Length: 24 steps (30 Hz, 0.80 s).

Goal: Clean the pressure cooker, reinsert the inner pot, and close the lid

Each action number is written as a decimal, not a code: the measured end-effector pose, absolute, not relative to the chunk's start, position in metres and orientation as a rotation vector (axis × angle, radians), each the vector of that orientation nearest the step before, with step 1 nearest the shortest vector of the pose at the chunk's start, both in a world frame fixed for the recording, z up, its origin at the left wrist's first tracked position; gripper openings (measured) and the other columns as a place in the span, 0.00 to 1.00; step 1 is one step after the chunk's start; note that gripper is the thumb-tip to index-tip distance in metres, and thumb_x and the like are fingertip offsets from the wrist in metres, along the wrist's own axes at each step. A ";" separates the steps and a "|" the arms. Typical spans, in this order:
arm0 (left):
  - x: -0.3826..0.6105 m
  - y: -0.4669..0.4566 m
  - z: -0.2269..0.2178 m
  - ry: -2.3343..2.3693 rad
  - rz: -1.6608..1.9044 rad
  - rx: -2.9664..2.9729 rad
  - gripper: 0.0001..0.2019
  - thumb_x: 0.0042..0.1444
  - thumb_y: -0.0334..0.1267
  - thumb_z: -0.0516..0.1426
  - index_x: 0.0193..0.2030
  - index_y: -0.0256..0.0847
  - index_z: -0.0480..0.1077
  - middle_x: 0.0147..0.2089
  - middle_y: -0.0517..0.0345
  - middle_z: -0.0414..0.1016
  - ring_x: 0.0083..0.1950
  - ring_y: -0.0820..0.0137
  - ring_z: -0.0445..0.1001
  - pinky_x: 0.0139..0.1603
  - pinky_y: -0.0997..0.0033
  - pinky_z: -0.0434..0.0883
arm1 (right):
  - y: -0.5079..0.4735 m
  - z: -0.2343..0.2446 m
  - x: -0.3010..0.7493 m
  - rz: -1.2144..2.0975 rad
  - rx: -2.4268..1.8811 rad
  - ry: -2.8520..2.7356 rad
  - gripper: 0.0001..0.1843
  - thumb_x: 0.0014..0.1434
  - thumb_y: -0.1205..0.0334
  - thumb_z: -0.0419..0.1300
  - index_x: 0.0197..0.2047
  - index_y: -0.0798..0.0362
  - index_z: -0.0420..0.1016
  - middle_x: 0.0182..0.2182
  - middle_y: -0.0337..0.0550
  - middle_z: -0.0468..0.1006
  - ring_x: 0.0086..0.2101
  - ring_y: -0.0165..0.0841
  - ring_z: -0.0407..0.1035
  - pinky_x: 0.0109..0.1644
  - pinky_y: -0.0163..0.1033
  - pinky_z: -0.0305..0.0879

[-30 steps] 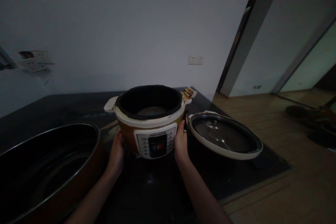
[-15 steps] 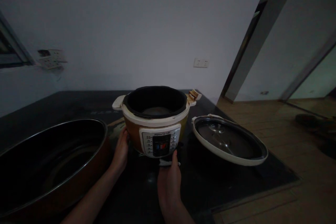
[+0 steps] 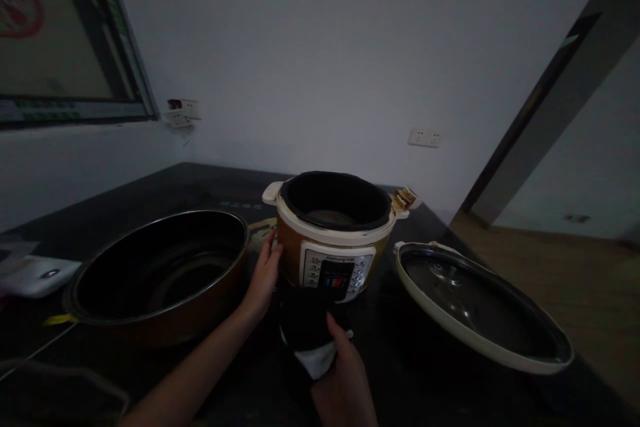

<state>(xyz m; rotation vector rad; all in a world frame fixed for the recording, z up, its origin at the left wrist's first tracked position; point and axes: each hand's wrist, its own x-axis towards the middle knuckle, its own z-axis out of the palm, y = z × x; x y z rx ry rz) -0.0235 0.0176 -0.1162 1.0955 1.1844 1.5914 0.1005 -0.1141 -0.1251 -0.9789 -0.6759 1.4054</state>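
An electric pressure cooker (image 3: 290, 240) stands lidless on the dark countertop, its black inner pot (image 3: 335, 200) in place and its control panel facing me. My left hand (image 3: 266, 273) rests against the cooker's left side with the fingers stretched out. In my right hand (image 3: 345, 353) is a black-and-white cloth (image 3: 306, 320), pinched under the thumb just in front of the control panel. The cooker's glass-topped lid (image 3: 465, 300) lies to the right, apart from both hands.
A large dark pan (image 3: 150, 320) with a brown outside sits at the left, close to my left forearm. Beyond it lie a white packet (image 3: 45, 277) and a thin cord (image 3: 37, 352). Wall sockets (image 3: 424, 138) are behind the countertop (image 3: 225, 180).
The view has turned left, so things appear farther right. My right hand has lifted the cloth into view, and more of it shows. My left hand stays at the cooker's side.
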 end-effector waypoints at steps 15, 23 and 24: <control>-0.041 -0.100 -0.076 0.551 0.979 0.453 0.23 0.41 0.54 0.67 0.40 0.40 0.79 0.43 0.52 0.82 0.55 0.55 0.74 0.64 0.55 0.61 | -0.097 -0.037 0.134 1.668 -0.870 -1.039 0.21 0.52 0.52 0.64 0.49 0.49 0.75 0.42 0.43 0.79 0.45 0.38 0.72 0.52 0.43 0.65; -0.023 -0.111 -0.079 0.682 1.023 0.412 0.19 0.48 0.41 0.66 0.47 0.36 0.76 0.48 0.46 0.79 0.59 0.53 0.71 0.64 0.52 0.61 | -0.079 -0.035 0.142 1.399 -1.056 -1.515 0.19 0.53 0.51 0.63 0.45 0.52 0.75 0.39 0.42 0.78 0.42 0.37 0.69 0.48 0.41 0.63; -0.022 -0.111 -0.078 0.736 1.075 0.444 0.20 0.50 0.41 0.65 0.49 0.37 0.74 0.52 0.46 0.77 0.60 0.53 0.69 0.64 0.52 0.61 | -0.077 -0.034 0.141 1.359 -1.068 -1.507 0.19 0.54 0.51 0.63 0.45 0.53 0.76 0.40 0.43 0.78 0.43 0.38 0.70 0.50 0.42 0.63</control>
